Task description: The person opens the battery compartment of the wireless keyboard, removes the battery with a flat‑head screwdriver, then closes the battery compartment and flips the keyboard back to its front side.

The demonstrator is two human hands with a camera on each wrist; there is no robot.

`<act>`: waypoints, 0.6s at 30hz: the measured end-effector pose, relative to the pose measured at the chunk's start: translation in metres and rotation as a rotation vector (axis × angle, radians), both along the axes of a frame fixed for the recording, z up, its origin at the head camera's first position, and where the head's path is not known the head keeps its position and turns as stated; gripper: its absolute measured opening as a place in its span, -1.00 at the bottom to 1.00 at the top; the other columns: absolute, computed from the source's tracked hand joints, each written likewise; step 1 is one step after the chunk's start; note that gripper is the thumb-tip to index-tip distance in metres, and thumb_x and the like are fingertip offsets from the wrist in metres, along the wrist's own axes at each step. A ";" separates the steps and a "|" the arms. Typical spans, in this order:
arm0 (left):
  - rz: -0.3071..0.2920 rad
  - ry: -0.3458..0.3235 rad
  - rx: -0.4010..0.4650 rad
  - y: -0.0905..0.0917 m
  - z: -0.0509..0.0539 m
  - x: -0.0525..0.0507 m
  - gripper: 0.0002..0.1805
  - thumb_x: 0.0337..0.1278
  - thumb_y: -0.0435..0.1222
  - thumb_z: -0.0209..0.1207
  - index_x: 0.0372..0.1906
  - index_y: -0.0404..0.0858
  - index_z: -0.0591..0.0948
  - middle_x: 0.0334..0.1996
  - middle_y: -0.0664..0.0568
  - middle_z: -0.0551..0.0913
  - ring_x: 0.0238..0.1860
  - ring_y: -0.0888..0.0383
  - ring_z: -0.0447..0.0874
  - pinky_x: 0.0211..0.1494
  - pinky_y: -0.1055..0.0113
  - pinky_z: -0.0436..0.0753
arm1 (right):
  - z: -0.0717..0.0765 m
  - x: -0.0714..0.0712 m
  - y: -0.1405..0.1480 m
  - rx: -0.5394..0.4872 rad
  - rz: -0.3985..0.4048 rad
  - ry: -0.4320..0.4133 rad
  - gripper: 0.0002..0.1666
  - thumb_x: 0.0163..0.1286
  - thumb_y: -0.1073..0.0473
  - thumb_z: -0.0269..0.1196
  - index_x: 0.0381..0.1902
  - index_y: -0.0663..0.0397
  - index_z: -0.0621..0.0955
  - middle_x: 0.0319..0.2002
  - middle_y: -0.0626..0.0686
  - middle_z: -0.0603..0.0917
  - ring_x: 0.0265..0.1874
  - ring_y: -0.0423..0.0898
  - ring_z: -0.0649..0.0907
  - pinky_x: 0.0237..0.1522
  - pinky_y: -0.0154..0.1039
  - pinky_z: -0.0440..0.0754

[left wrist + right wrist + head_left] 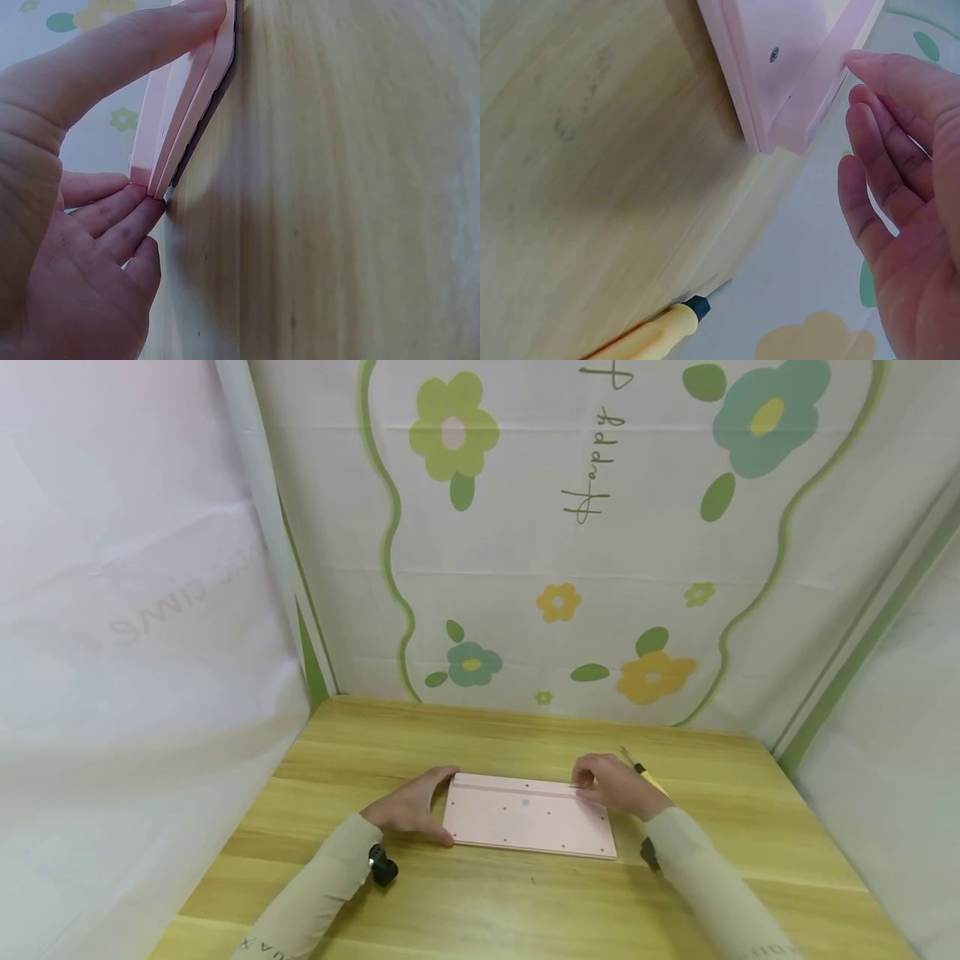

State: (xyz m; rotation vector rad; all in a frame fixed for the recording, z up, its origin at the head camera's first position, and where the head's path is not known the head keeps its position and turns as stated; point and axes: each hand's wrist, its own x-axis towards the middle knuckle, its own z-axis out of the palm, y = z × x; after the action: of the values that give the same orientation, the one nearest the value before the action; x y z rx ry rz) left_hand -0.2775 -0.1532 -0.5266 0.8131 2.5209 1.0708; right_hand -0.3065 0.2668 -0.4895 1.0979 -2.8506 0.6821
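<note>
My left hand (408,808) grips the pink panel (487,823), corner screw (774,54) in, screwdriver (654,334) aside — whether my right hand (619,783) pinches, I can't tell.

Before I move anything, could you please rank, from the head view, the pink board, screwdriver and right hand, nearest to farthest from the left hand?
1. Pink board: touching the left hand, on its right.
2. Right hand: at the board's right end.
3. Screwdriver: just past the right hand.
</note>
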 end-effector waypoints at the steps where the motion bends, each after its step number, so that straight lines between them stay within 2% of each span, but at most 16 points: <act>1: -0.002 -0.002 0.001 0.000 0.000 0.000 0.42 -0.23 0.06 0.69 0.68 -0.32 0.09 0.66 -0.21 0.19 0.66 -0.19 0.16 0.65 -0.20 0.26 | 0.000 0.000 -0.001 0.003 -0.004 -0.015 -0.82 0.28 0.44 0.45 -0.31 0.08 0.69 -0.36 -0.07 0.72 -0.33 -0.17 0.67 -0.21 -0.17 0.76; 5: -0.009 -0.009 0.013 0.000 0.001 0.000 0.42 -0.22 0.04 0.70 0.68 -0.34 0.08 0.65 -0.21 0.18 0.67 -0.19 0.16 0.66 -0.20 0.25 | 0.002 -0.001 -0.002 0.003 -0.013 -0.058 -0.84 0.30 0.44 0.43 -0.30 0.11 0.70 -0.35 -0.04 0.73 -0.33 -0.14 0.68 -0.20 -0.14 0.77; 12: -0.007 -0.018 0.013 0.001 0.003 0.002 0.42 -0.22 0.02 0.70 0.68 -0.34 0.08 0.65 -0.20 0.18 0.67 -0.18 0.16 0.66 -0.20 0.25 | 0.003 -0.003 -0.003 0.007 0.007 -0.078 -0.83 0.31 0.47 0.42 -0.29 0.12 0.70 -0.34 -0.01 0.74 -0.33 -0.13 0.68 -0.20 -0.12 0.77; 18: -0.009 -0.019 0.015 0.001 0.003 0.002 0.42 -0.21 0.02 0.70 0.68 -0.34 0.07 0.65 -0.20 0.18 0.66 -0.19 0.16 0.66 -0.20 0.25 | 0.002 -0.005 -0.005 0.051 -0.017 -0.099 -0.79 0.30 0.44 0.43 -0.29 0.04 0.68 -0.35 -0.09 0.70 -0.33 -0.19 0.63 -0.23 -0.32 0.68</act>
State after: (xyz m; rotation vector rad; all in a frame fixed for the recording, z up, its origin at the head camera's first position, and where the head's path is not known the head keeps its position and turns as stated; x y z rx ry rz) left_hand -0.2754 -0.1525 -0.5237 0.8140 2.4945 1.0909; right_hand -0.3116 0.2622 -0.4871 1.0747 -2.9728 0.6860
